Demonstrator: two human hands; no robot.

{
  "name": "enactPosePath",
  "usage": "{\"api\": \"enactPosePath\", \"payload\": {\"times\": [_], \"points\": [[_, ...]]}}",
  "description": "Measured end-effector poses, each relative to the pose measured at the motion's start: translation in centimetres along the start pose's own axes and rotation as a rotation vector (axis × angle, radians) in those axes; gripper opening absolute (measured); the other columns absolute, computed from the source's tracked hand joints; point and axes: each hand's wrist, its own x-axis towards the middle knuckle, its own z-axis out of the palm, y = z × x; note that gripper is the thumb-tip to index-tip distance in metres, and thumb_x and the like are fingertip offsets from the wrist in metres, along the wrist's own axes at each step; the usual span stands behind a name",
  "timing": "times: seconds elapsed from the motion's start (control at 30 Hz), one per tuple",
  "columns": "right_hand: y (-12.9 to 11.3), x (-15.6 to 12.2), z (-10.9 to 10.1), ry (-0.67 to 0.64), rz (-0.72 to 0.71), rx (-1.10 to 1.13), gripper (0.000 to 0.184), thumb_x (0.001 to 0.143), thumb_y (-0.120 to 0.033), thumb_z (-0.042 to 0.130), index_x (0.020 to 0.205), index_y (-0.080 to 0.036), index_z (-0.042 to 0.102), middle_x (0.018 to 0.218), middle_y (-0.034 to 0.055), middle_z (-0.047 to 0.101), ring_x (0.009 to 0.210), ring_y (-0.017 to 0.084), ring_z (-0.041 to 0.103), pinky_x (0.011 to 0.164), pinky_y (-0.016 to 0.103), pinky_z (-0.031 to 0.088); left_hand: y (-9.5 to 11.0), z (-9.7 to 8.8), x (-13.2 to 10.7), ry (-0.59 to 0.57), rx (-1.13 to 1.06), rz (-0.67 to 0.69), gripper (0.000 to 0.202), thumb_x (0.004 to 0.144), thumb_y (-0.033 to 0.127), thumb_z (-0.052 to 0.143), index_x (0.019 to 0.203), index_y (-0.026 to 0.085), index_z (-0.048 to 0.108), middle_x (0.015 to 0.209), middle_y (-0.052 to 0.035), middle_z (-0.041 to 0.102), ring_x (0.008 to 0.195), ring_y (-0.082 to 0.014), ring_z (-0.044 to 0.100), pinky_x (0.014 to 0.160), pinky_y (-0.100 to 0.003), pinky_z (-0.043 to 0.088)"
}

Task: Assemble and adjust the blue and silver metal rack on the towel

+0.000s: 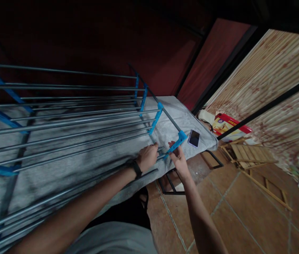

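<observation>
A rack frame of grey metal tubes [70,121] joined by blue plastic brackets lies across the bed-like surface. My left hand [148,157], with a dark band at the wrist, is closed around a metal tube near its right end; the fingers partly hide the tube. Close beside it, my right hand [179,162] grips the blue plastic bracket [177,143] at the near right corner, thumb on the near side and fingertips behind. The tube end by the left hand lies near the lower part of this bracket; whether it sits inside is hidden.
A grey cover [169,109] spreads under the rack. A phone [194,138] lies on it, right of the corner bracket. Beyond stand a red and yellow box [226,125] and a folded wooden chair [252,155] on the tiled floor [229,211]. A black metal bar [268,106] slants at right.
</observation>
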Motion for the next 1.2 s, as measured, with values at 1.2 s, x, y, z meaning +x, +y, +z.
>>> {"api": "enactPosePath", "payload": {"times": [1.2], "points": [[-0.3,0.7,0.3,0.027,-0.05,0.035,0.033,0.086,-0.034,0.059,0.117,-0.023,0.061,0.113,0.007,0.07,0.11,0.024,0.064,0.1,0.041,0.049,2.2,-0.2,0.5,-0.044,-0.065,0.172,0.038,0.099,0.021,0.033,0.126,0.019,0.059,0.112,-0.0133,0.07,0.1,-0.0254,0.068,0.084,-0.036,0.051]]}}
